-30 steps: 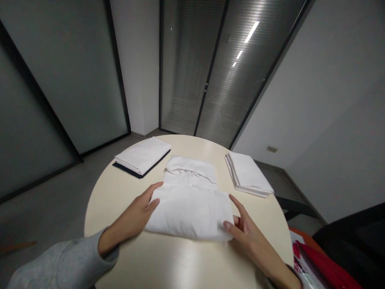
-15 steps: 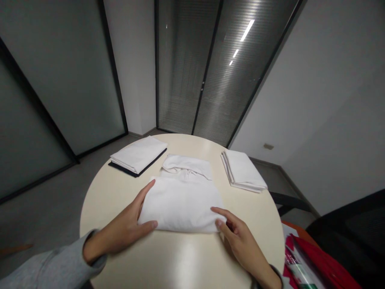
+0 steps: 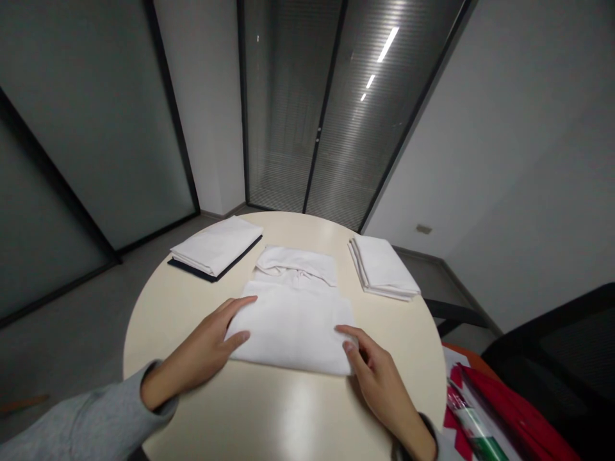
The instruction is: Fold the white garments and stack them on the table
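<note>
A white folded garment [image 3: 295,323] lies on the round table, its front edge straight and fairly flat. At its far end a gathered, wrinkled flap, possibly a collar or hood, is turned over. My left hand [image 3: 206,342] rests on the left side of the garment, with thumb and forefinger spread apart on the fabric. On the right front corner lies my right hand [image 3: 379,368]; its forefinger and thumb tips touch the cloth with a gap between them, and the other fingers curl partly out of sight.
A folded white cloth [image 3: 218,243] lies over a dark flat item [image 3: 214,279] at the far left of the round table [image 3: 288,416]. Another folded white stack [image 3: 384,266] is at the far right. Beyond the right edge are a black chair [image 3: 562,346] and red packages [image 3: 519,410].
The garment's front part has become flatter and its front edge straighter. My left hand has shifted slightly inward over the fabric; my right hand stays at the right corner. The view has shifted slightly.
</note>
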`<action>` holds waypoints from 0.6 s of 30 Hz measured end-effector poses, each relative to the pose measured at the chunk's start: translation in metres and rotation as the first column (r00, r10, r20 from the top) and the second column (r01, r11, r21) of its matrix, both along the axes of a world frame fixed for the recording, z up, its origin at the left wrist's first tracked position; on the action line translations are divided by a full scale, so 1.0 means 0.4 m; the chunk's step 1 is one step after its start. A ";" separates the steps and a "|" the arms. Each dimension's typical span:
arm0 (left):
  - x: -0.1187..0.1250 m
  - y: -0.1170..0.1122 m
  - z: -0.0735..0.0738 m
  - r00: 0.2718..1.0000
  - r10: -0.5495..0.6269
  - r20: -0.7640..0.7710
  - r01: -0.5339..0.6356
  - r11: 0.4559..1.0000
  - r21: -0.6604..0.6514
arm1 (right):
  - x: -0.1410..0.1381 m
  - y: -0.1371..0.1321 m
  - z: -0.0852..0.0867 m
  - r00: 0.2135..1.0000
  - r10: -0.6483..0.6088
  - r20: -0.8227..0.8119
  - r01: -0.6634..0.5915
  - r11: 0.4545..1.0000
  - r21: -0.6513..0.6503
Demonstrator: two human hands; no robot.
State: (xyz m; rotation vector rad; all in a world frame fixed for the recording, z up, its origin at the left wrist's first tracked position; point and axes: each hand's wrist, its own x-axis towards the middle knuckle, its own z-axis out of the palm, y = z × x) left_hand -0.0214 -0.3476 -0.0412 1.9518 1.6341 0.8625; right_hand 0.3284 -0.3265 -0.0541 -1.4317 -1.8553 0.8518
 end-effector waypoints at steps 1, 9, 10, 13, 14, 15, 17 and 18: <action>0.002 0.003 0.000 1.000 0.022 0.000 -0.022 1.000 -0.008 | -0.004 0.005 -0.002 0.999 0.006 0.032 -0.007 0.999 0.043; 0.011 0.039 -0.010 0.989 0.113 -0.094 -0.116 0.993 -0.033 | -0.035 0.016 -0.007 0.886 0.012 0.464 -0.101 0.981 0.167; 0.012 0.044 -0.011 0.987 0.113 -0.116 -0.117 0.993 -0.027 | -0.040 0.015 -0.002 0.849 0.006 0.528 -0.098 0.984 0.147; 0.012 0.055 -0.020 0.975 0.083 -0.205 -0.086 0.996 -0.007 | -0.054 0.016 0.017 0.746 0.008 0.665 -0.099 0.990 0.099; 0.011 0.057 -0.023 0.969 0.066 -0.239 -0.068 0.998 -0.001 | -0.059 0.017 0.022 0.715 0.015 0.699 -0.102 0.991 0.083; 0.010 0.057 -0.026 0.961 0.052 -0.271 -0.052 0.999 0.006 | -0.063 0.018 0.026 0.683 0.024 0.730 -0.104 0.992 0.065; 0.005 0.051 -0.030 0.940 0.044 -0.338 -0.042 0.999 0.012 | -0.071 0.018 0.031 0.626 0.033 0.779 -0.099 0.994 0.037; 0.002 0.045 -0.029 0.925 0.052 -0.376 -0.053 0.999 0.008 | -0.073 0.016 0.032 0.601 0.038 0.798 -0.099 0.995 0.027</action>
